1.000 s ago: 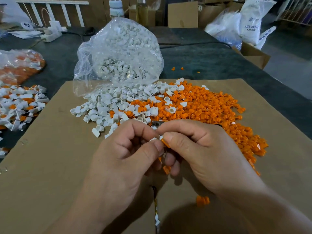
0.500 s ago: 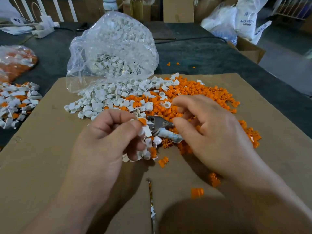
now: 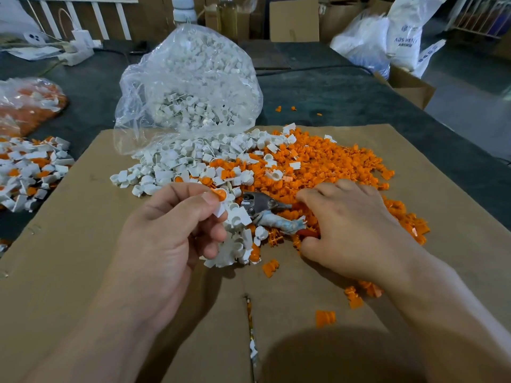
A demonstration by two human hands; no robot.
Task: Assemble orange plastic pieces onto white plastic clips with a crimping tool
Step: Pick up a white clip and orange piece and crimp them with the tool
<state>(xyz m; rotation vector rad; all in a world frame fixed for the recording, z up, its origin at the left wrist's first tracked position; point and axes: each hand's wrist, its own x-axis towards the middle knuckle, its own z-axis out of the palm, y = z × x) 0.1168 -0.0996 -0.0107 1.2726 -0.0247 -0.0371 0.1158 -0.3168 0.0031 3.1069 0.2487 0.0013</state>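
Note:
My left hand (image 3: pixel 171 233) pinches a white clip with an orange piece set in it (image 3: pixel 219 199) between thumb and forefinger, just left of the crimping tool (image 3: pixel 260 205). The tool lies on the parts, its metal head pointing left. My right hand (image 3: pixel 351 225) reaches over the tool's handles, fingers above and thumb below, curling round them. A heap of loose white clips (image 3: pixel 171 167) lies behind my left hand. Behind and under my right hand spreads a heap of orange pieces (image 3: pixel 318 164).
Everything lies on a brown cardboard sheet (image 3: pixel 83 272). A clear bag of white clips (image 3: pixel 193 78) stands at the back. At the far left are a pile of mixed white and orange parts (image 3: pixel 27 170) and a bag of orange parts (image 3: pixel 25 106). Stray orange pieces (image 3: pixel 325 317) lie near me.
My hands came apart. The left kept the clip with the orange piece in it; the right moved right and down onto the crimping tool's handles.

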